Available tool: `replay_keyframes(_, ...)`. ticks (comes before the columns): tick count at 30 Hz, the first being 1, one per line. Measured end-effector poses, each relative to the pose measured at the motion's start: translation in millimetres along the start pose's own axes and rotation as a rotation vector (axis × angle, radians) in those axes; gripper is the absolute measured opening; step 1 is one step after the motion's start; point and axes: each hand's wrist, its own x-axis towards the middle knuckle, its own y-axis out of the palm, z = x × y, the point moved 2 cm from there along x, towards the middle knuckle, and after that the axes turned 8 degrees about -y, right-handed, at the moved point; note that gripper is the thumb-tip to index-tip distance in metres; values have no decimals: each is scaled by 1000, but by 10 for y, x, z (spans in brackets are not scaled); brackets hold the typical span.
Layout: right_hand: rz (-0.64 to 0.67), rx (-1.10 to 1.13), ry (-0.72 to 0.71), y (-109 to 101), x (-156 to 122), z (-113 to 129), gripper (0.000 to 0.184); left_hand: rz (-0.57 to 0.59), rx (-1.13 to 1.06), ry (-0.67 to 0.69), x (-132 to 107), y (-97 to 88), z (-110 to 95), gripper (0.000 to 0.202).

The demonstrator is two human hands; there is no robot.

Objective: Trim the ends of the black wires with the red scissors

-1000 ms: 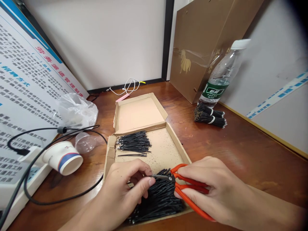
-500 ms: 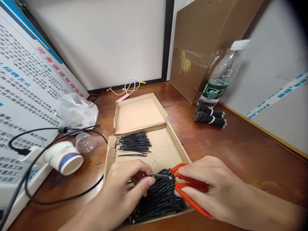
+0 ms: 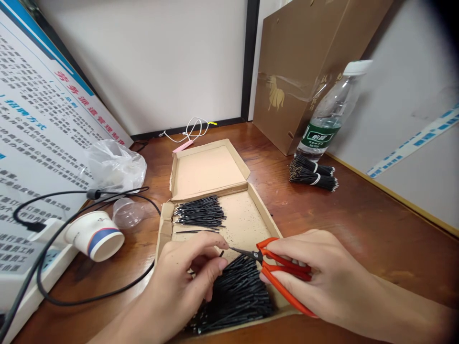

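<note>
Wooden counter [image 3: 376, 224] is being occupied. A black wire [image 3: 221, 253] is being pinched by the left grip [image 3: 188, 272] over an open cardboard box [image 3: 244, 212]; scissors [image 3: 256, 255] are being clasped by the right grip [image 3: 315, 274]. Fingertips [image 3: 221, 241] are being judged at risk of nicking, blades being held close. Two piles of black wires [image 3: 247, 291] are being contained by the box.

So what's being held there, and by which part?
The right fingers hold the scissors by their red handles; the left fingers seem to pinch a black wire near its visible end, the rest hidden.
</note>
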Motion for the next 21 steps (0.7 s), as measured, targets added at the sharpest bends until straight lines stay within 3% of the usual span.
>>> replay_keyframes(3, -15, -46, -12, -2, -28, -6, 11, -157, 297, 202, 70, -144, 5, 15)
replay_keyframes(5, -22, -66, -18, -3, -39, -6, 10, -234, 468, 220, 152, -267, 49, 11)
replay_keyframes(9, -24, -56, -32, -9, -28, 17, 11, -92, 580, 122, 290, -355, 196, 17)
replay_keyframes(13, -26, -20, -36, -24, -3, 50, 20, 27, 602, 106, 288, -230, 266, 21)
replay_keyframes(21, -17, -15, -28, -16, 1, 16, 19, 31, 752, 7, 235, -143, 286, 26)
